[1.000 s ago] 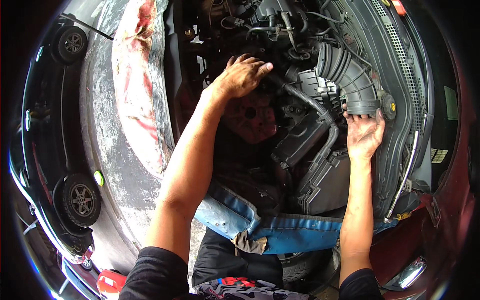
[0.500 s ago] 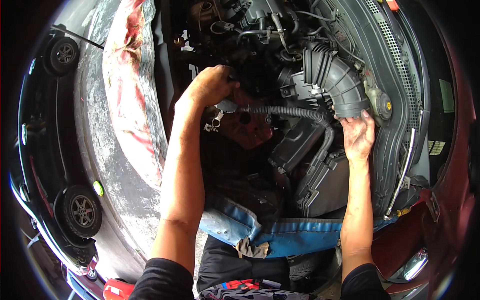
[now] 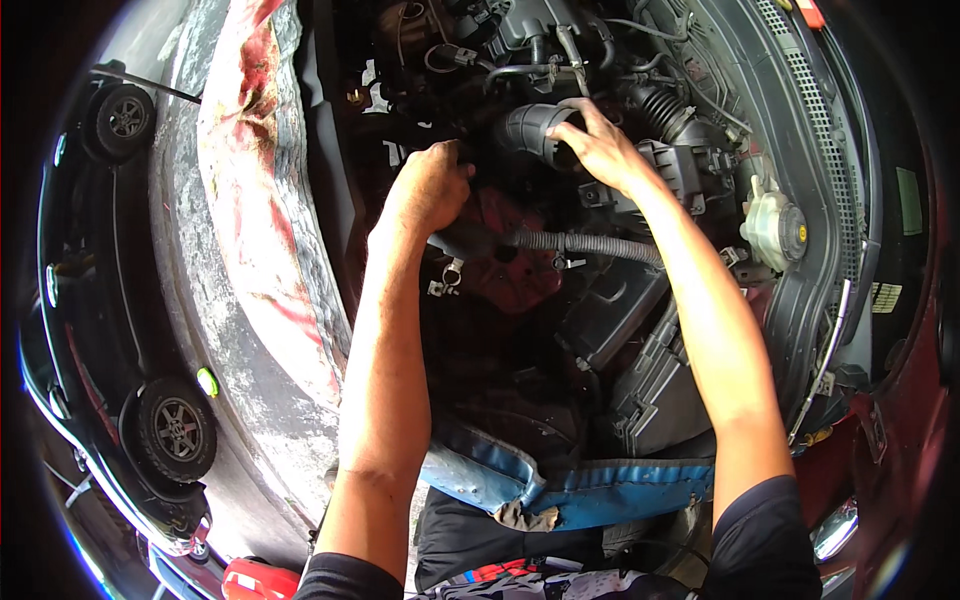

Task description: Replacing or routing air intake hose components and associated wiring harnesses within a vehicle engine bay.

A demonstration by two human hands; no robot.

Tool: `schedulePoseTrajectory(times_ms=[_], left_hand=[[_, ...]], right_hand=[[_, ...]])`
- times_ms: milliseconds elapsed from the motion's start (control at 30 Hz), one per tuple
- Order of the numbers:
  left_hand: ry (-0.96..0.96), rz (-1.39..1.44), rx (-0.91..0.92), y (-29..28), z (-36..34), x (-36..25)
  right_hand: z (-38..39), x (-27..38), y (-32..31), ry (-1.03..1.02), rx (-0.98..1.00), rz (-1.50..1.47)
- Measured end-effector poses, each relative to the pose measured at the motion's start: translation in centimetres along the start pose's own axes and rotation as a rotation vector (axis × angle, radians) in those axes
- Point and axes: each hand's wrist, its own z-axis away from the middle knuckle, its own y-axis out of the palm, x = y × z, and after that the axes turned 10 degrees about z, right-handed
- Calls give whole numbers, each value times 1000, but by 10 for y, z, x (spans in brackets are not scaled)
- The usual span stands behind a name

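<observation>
My right hand [image 3: 590, 140] grips a curved black intake hose [image 3: 532, 127] near the middle of the engine bay, thumb toward its open end. My left hand [image 3: 437, 180] is curled to the left of it, fingertips in shadow, just above a corrugated cable sleeve [image 3: 590, 242] and a metal clamp-like terminal [image 3: 452, 275]; what it holds is hidden. Right of these sit the air box [image 3: 680, 170], a corrugated rubber duct [image 3: 660, 105] and a translucent reservoir [image 3: 775, 225] with a dark cap.
A blue padded cover [image 3: 610, 490] lies over the near fender, and a stained pale cloth [image 3: 255, 250] along the left edge of the bay. A dark parked car [image 3: 110, 300] stands at left beyond a concrete strip. A black box [image 3: 610, 310] fills the lower bay.
My right hand has lifted the intake hose away and moved it left toward the bay's middle, exposing the reservoir and duct. My left hand has moved down-left and curled its fingers.
</observation>
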Motion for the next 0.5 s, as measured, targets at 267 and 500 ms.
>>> schedulePoseTrajectory(times_ms=[267, 500], left_hand=[[-4, -1, 29, -1, 0, 5], [35, -49, 11, 1, 1, 6]], right_hand=[[-37, -9, 6, 11, 206, 323], [-57, 16, -1, 54, 415, 646]])
